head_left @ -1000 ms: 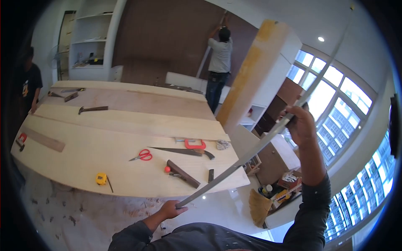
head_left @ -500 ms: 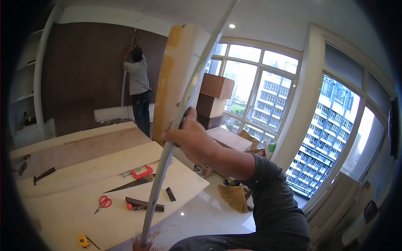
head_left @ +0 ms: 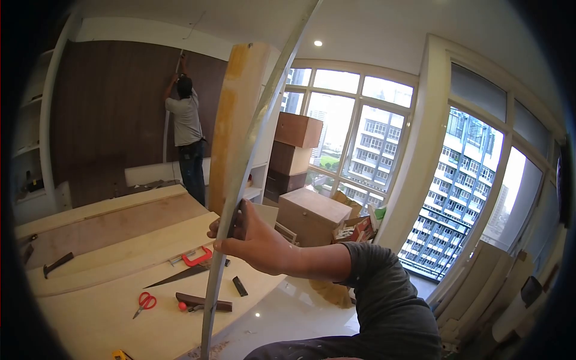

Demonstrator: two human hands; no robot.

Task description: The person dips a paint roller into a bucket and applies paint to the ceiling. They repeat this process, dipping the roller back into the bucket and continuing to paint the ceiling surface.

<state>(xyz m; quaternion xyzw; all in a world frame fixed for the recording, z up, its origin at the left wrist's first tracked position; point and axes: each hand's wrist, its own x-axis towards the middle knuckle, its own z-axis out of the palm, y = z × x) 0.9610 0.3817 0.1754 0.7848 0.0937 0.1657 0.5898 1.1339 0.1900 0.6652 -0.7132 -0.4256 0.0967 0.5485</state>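
Note:
My right hand (head_left: 258, 243) is closed round a long, thin, pale strip (head_left: 259, 123), which looks like a wooden batten. The strip stands tilted, running from the top edge of the view down to the bottom edge. My left hand is out of view, and so is the strip's lower end. Beyond the strip lies a pale wooden board top with a hand plane (head_left: 204, 301), red-handled scissors (head_left: 144, 303), a red clamp (head_left: 197, 258), a hand saw (head_left: 180, 275), a small dark block (head_left: 240, 286) and a hammer (head_left: 58, 264).
A yellow tape measure (head_left: 120, 355) lies at the near edge of the board top. A co-worker (head_left: 187, 120) stands at the dark wall panel (head_left: 108, 114) with arms raised. Boxes (head_left: 298, 130) are stacked by the windows. Long boards (head_left: 474, 282) lean at the right.
My right hand has slid lower along the strip, its fingers now wrapped round it. My left hand, at the strip's lower end before, has left the view. The camera has shifted slightly.

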